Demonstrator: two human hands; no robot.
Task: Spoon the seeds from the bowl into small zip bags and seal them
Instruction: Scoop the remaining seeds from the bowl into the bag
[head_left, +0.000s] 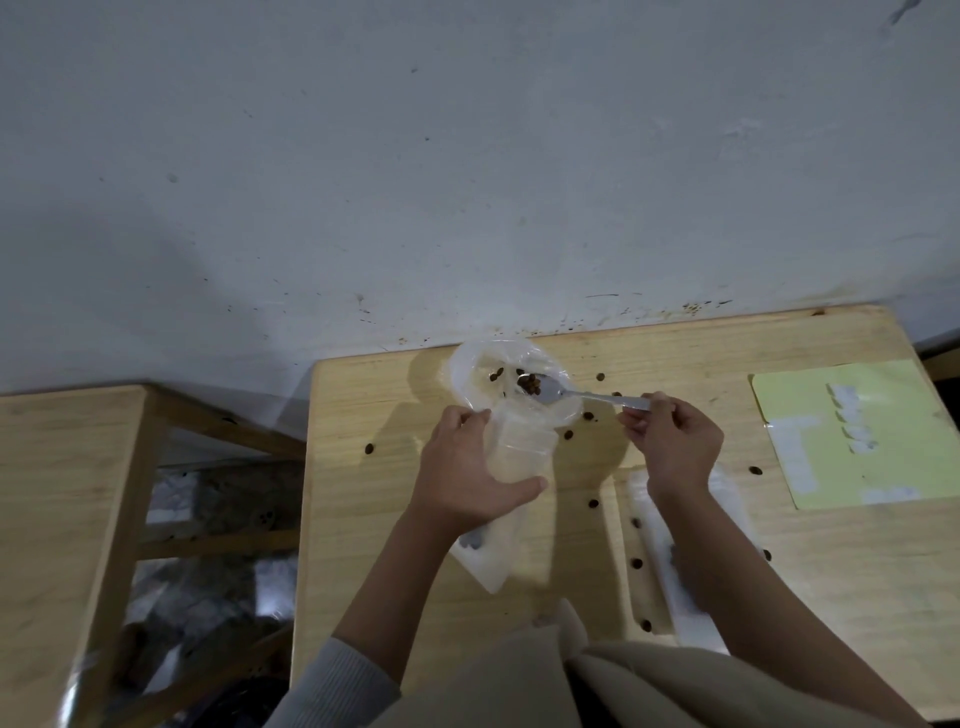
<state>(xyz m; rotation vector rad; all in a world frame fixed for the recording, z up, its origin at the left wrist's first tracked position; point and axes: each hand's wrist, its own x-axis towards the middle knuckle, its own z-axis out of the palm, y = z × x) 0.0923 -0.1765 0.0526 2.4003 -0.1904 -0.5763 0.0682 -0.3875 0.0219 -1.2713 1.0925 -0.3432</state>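
The right hand (672, 441) pinches the end of a metal spoon (582, 395) w/ curled fingers, handle running left and far from the grip. The spoon's scoop sits over the clear bowl (467, 374) at the far edge of the worktop (571, 519), w/ a small heap of dark seeds (529, 383) in it. A few more seeds lie inside the bowl just left of the scoop.

The left hand (470, 467) grips a small clear zip bag (519, 441), thumb across the near side, fingers wrapped round the left edge. The bag's far end touches or overlaps the bowl's near rim; can't tell if its mouth is open. The bag's lower part trails toward the near side, under the wrist.

Loose seeds are scattered over the worktop, e.g. one (369, 448) left of the left hand, others right of the bowl and near the right forearm. More clear bags (675, 587) lie flat under the right forearm, partly hidden. A pale yellow sheet (841, 415) w/ white patches on it sits at the right side of the worktop, well apart from the bowl. A second wooden table (62, 467) stands to the left, separate. Grey-white wall (467, 182) behind.
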